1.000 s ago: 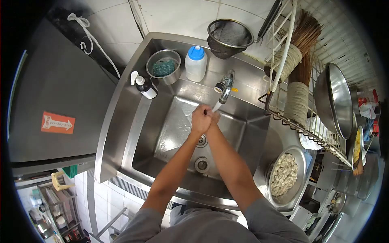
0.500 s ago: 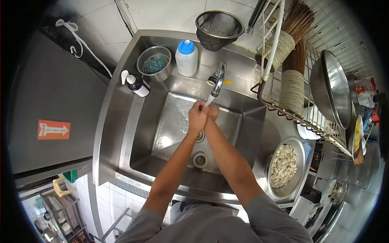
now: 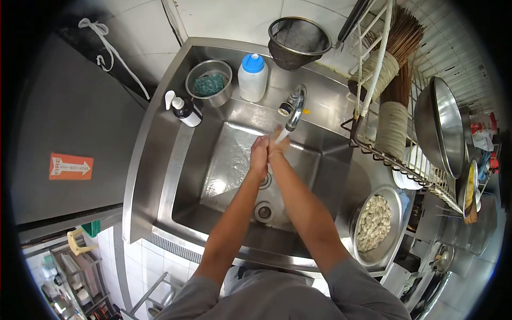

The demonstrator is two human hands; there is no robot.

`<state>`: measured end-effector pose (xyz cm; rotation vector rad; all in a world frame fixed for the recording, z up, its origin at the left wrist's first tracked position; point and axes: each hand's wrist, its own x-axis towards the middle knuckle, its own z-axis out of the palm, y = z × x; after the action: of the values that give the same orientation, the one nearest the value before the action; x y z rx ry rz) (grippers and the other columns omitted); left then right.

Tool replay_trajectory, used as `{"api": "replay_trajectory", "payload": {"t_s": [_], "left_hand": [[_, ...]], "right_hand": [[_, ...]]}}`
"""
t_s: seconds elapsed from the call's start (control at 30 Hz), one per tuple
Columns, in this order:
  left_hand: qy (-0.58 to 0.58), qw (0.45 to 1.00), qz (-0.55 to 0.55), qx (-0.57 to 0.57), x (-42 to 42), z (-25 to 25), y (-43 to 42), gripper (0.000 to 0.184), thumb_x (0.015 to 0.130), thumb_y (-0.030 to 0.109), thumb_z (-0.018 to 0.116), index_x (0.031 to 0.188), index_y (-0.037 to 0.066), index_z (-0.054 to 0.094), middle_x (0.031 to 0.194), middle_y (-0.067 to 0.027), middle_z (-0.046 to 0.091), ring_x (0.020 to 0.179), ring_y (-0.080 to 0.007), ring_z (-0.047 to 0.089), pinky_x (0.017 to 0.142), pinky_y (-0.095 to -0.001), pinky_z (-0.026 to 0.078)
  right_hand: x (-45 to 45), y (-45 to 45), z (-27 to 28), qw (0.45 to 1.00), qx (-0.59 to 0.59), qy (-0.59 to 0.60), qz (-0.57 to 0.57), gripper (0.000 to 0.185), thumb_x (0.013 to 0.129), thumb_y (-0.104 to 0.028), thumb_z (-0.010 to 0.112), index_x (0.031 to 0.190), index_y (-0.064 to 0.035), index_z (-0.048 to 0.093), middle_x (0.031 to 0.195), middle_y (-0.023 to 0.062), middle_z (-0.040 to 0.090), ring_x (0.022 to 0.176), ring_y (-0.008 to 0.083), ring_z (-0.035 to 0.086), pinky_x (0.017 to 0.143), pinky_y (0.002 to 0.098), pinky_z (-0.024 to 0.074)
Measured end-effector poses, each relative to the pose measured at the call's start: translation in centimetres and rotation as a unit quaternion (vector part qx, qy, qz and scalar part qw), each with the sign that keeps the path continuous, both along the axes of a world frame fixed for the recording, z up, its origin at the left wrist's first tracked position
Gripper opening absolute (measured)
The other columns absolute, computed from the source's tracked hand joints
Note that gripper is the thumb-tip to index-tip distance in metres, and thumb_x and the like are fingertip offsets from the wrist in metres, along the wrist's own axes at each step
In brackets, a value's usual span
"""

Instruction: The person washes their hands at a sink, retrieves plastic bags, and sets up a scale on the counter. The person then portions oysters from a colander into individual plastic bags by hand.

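Near the middle of the back edge of the wide stainless-steel sink (image 3: 169,176), a curved chrome tap (image 3: 302,101) sends down a narrow white stream of water (image 3: 283,135), and both bare hands of the person are under it. Half a second ago the hands were more folded together, with the left one over the other. Now the bare right hand (image 3: 279,144) shows more of itself beneath the water, and the bare left hand (image 3: 259,154) lies against its inner side, toward the left edge of the sink. The two hands touch each other. Their fingers are blurred and partly hidden, so I cannot tell if they are spread or curled; I see no object between them. From this change I judge that the water now reaches more of the right hand, and that the work under the tap is in progress, because the stream is running.

Along the back edge, left of the tap, the white plastic bottle with a blue cap (image 3: 253,82) is standing. Closer to the back left corner are a round steel bowl (image 3: 221,97) with a green scouring pad (image 3: 208,85) inside, and a dark pump bottle with a white label (image 3: 188,112). Neither hand touches these.
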<state>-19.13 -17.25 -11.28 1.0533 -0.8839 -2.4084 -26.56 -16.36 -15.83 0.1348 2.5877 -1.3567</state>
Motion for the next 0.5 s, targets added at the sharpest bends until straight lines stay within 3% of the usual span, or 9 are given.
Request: {"api": "replay_trajectory", "payload": {"t_s": [0.03, 0.1, 0.17, 0.23, 0.3, 0.33, 0.4, 0.43, 0.5], "left_hand": [[0.0, 1.0, 0.002, -0.001, 0.2, 0.4, 0.0, 0.019, 0.095, 0.015, 0.048, 0.11, 0.009, 0.058, 0.09, -0.0025, 0.059, 0.07, -0.013, 0.054, 0.061, -0.0271, 0.045], [-0.012, 0.993, 0.035, 0.112, 0.0, 1.1, 0.2, 0.025, 0.089, 0.015, 0.05, 0.112, 0.009, 0.059, 0.089, -0.0034, 0.059, 0.069, -0.014, 0.053, 0.063, -0.0272, 0.046], [0.029, 0.993, 0.034, 0.105, 0.4, 1.1, 1.6, 0.032, 0.088, 0.016, 0.051, 0.118, 0.009, 0.058, 0.092, -0.0044, 0.059, 0.072, -0.0146, 0.054, 0.065, -0.0278, 0.047], [0.069, 0.992, 0.035, 0.099, 0.5, 1.0, 2.4, 0.039, 0.087, 0.018, 0.052, 0.124, 0.008, 0.058, 0.094, -0.0054, 0.06, 0.075, -0.0153, 0.056, 0.066, -0.0284, 0.048], [-0.02, 0.997, -0.028, 0.067, 0.1, 0.1, 2.4, 0.053, 0.088, 0.022, 0.053, 0.139, 0.008, 0.051, 0.104, -0.0062, 0.061, 0.087, -0.0162, 0.058, 0.075, -0.0298, 0.049], [-0.017, 0.998, -0.023, 0.061, -0.8, -0.1, 2.1, 0.053, 0.088, 0.022, 0.053, 0.139, 0.008, 0.051, 0.104, -0.0062, 0.061, 0.087, -0.0162, 0.058, 0.075, -0.0298, 0.049], [0.009, 0.991, -0.001, -0.137, -1.6, -0.9, 2.6, 0.05, 0.089, 0.024, 0.053, 0.136, 0.008, 0.052, 0.107, -0.0056, 0.061, 0.097, -0.0171, 0.058, 0.085, -0.0304, 0.047], [0.005, 0.991, -0.001, -0.135, -1.6, -0.5, 2.2, 0.05, 0.089, 0.024, 0.053, 0.136, 0.008, 0.052, 0.107, -0.0056, 0.061, 0.097, -0.0171, 0.058, 0.085, -0.0304, 0.047], [0.087, 0.995, -0.035, 0.028, -2.8, 0.1, 0.7, 0.043, 0.09, 0.028, 0.052, 0.128, 0.009, 0.055, 0.107, -0.0047, 0.062, 0.101, -0.0172, 0.057, 0.09, -0.0305, 0.045]], "right_hand": [[0.4, -0.3, -0.1, 1.0, -0.001, 0.0, 0.002, 0.034, 0.091, -0.037, 0.058, 0.097, -0.0046, 0.068, 0.093, 0.0224, 0.07, 0.098, 0.0414, 0.067, 0.086, 0.0497, 0.0489], [0.6, -1.1, 0.0, 0.989, -0.145, -0.033, 0.007, 0.044, 0.093, -0.046, 0.056, 0.099, -0.0035, 0.069, 0.093, 0.0219, 0.071, 0.096, 0.0415, 0.066, 0.085, 0.0475, 0.0484], [0.2, -0.6, 0.2, 0.99, -0.091, 0.069, 0.08, 0.055, 0.095, -0.054, 0.053, 0.101, -0.0019, 0.068, 0.094, 0.0213, 0.071, 0.094, 0.0414, 0.067, 0.083, 0.0474, 0.0483], [0.0, -0.9, 3.5, 0.993, -0.09, -0.021, -0.067, 0.055, 0.095, -0.054, 0.053, 0.099, -0.0014, 0.068, 0.093, 0.0206, 0.071, 0.093, 0.0397, 0.068, 0.081, 0.0481, 0.0487], [-0.2, -0.2, 3.1, 0.998, -0.015, -0.025, -0.054, 0.051, 0.094, -0.052, 0.056, 0.098, -0.0022, 0.068, 0.092, 0.0214, 0.071, 0.09, 0.0374, 0.068, 0.077, 0.0451, 0.0498], [-1.9, -0.2, -1.6, 0.98, -0.171, -0.083, -0.054, 0.047, 0.094, -0.049, 0.058, 0.098, -0.0031, 0.068, 0.089, 0.0194, 0.071, 0.085, 0.0356, 0.068, 0.074, 0.0436, 0.0503], [-3.4, 0.5, -6.4, 0.934, -0.318, -0.15, -0.055, 0.043, 0.093, -0.046, 0.06, 0.097, -0.0039, 0.068, 0.086, 0.0173, 0.071, 0.079, 0.0337, 0.069, 0.07, 0.0421, 0.0508], [-3.7, 1.1, -6.9, 0.97, -0.224, -0.091, 0.013, 0.039, 0.092, -0.043, 0.061, 0.095, -0.0053, 0.067, 0.082, 0.0127, 0.069, 0.072, 0.0299, 0.066, 0.065, 0.0407, 0.0494], [-3.9, 1.1, -6.9, 0.988, -0.13, -0.026, 0.084, 0.034, 0.091, -0.04, 0.063, 0.094, -0.0066, 0.067, 0.077, 0.0081, 0.067, 0.065, 0.026, 0.064, 0.059, 0.0392, 0.0481]]}}
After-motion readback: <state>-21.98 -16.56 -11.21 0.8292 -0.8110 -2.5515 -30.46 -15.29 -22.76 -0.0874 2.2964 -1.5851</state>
